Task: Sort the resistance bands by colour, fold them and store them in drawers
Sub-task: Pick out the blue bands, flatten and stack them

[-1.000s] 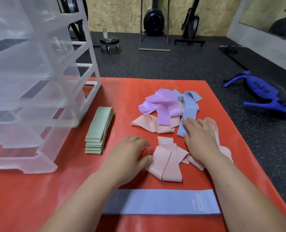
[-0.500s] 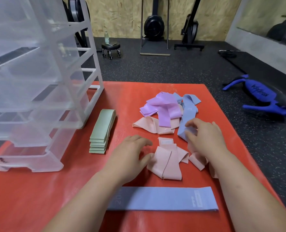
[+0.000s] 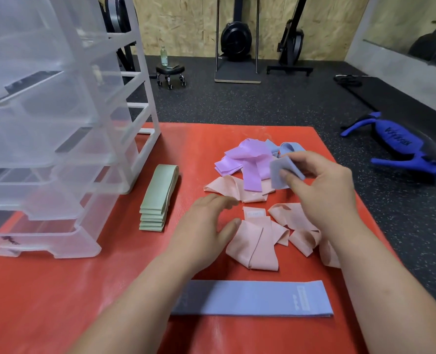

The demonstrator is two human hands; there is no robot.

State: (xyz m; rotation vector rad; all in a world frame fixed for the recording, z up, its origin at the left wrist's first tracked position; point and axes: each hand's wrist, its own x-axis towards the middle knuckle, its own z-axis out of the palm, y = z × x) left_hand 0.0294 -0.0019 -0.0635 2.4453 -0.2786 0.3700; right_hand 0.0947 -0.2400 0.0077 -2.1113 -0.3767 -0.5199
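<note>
My right hand point(image 3: 324, 182) pinches a blue resistance band point(image 3: 280, 172) and holds it lifted above the mixed pile. My left hand point(image 3: 204, 226) hovers with relaxed fingers beside several pink bands point(image 3: 257, 241), holding nothing. Purple bands point(image 3: 247, 162) lie at the back of the pile. One blue band point(image 3: 250, 298) lies flat near me. A neat stack of green bands point(image 3: 158, 198) sits next to the clear plastic drawer unit point(image 3: 58, 139) on the left.
Everything rests on a red mat point(image 3: 58, 302) over a dark gym floor. A blue exercise device point(image 3: 400, 146) lies on the floor at right. A small wheeled stool point(image 3: 171, 72) with a bottle and gym machines stand at the back.
My right hand has taken hold of a blue band from the pile and lifted it. My left hand has barely shifted.
</note>
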